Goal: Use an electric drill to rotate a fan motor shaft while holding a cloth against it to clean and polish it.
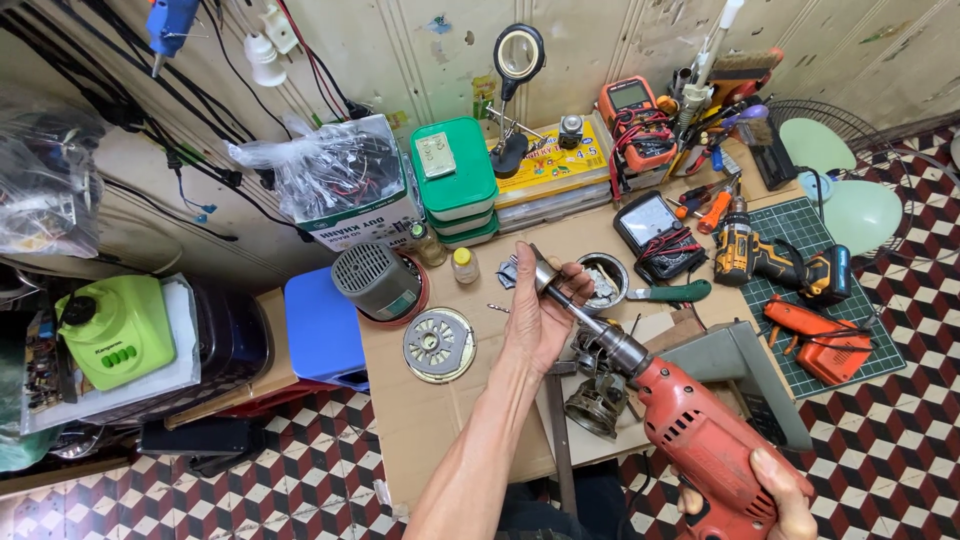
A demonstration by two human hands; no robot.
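Gripping a Shaft in the Drill

Left hand (pixel 540 320) clenched around a grey metal shaft (pixel 575 305) chucked in a red electric drill (pixel 700 435), right hand (pixel 785 495) grasping its handle, above the cluttered cardboard-topped bench (pixel 420 420). If the drill spins, the shaft could likely wrench the palm.

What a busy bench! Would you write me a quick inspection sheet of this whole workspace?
Surface: cardboard-covered table, crowded.
Job's things: red drill with a metal shaft in its chuck.
Clutter: cordless drill, multimeter, green boxes, grey motor, round metal disc.
Hands: left hand, fingers around the shaft; right hand on the drill's handle.
Cables: black wires along the wall.
Surroundings: checkered floor, fan, green blender base.
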